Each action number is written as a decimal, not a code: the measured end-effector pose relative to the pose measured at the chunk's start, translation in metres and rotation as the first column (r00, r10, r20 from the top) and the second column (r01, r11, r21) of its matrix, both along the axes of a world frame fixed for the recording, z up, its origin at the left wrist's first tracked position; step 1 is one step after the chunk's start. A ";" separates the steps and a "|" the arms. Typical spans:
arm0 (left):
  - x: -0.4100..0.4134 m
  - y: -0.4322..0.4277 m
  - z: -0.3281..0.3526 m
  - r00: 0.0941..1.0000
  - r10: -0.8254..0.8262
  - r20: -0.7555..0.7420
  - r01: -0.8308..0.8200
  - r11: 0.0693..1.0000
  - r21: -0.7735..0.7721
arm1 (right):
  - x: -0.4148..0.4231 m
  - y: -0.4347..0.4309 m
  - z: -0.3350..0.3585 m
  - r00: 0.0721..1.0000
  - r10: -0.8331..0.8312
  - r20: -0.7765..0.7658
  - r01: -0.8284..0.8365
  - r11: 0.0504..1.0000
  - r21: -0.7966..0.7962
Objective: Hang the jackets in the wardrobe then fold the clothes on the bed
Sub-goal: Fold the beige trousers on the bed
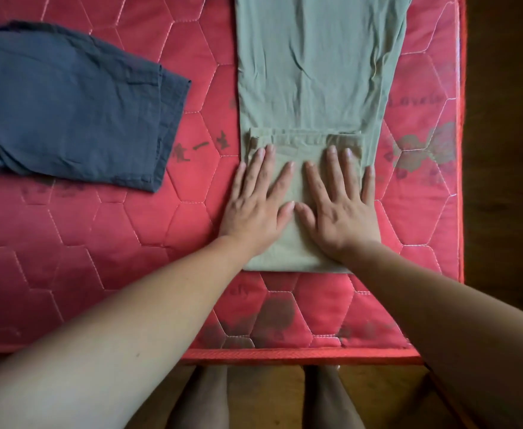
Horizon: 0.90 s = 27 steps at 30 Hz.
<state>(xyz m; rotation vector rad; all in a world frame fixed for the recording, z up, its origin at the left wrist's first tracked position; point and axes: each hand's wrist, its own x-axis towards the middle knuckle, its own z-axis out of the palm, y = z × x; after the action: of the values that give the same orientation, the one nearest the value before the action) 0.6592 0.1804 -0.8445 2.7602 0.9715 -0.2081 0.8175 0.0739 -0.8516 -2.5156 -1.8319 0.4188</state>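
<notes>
trousers (316, 72): olive, creased, near end folded over | left hand (254, 209), right hand (340, 209): fingers spread flat, pressing fold | bed (99, 243): red quilted

Both arms reach forward; the left hand (255, 205) and right hand (340, 205) lie flat, fingers spread, thumbs nearly touching.

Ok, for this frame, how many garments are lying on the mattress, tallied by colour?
khaki-green garment: 1
dark blue garment: 1
total on the red mattress: 2
</notes>
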 end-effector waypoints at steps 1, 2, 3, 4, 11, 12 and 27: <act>-0.003 -0.002 -0.006 1.000 -0.007 0.030 0.006 1.000 0.020 | 0.001 -0.003 -0.006 1.000 0.016 0.018 -0.017 0.999 0.030; -0.004 -0.003 -0.010 0.998 -0.017 0.056 0.015 0.999 0.044 | 0.002 -0.005 -0.011 0.999 0.030 0.036 -0.032 0.998 0.063; -0.003 -0.002 -0.012 0.997 -0.022 0.071 0.018 0.998 0.059 | 0.003 -0.004 -0.013 0.998 0.033 0.045 -0.037 0.995 0.088; -0.001 -0.001 -0.011 0.998 -0.023 0.064 0.019 0.998 0.060 | 0.003 -0.003 -0.012 0.999 0.035 0.042 -0.038 0.995 0.089; -0.034 -0.022 0.009 0.998 -0.057 -0.027 0.056 0.998 -0.027 | -0.005 -0.044 0.007 0.989 0.147 -0.021 -0.146 0.988 0.056; -0.045 -0.028 0.009 0.995 -0.077 -0.064 0.074 0.996 -0.051 | -0.006 -0.056 0.007 0.984 0.179 -0.014 -0.178 0.984 0.030; -0.003 0.030 0.054 0.648 0.760 0.038 -0.526 0.484 -0.699 | 0.025 -0.006 0.059 0.426 -0.683 -0.593 0.707 0.660 -0.253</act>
<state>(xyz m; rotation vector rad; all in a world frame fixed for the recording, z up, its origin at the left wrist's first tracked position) 0.6561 0.2101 -0.7905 1.5602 1.4430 0.0796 0.8426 0.0675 -0.7924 -2.3473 -0.4442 1.0155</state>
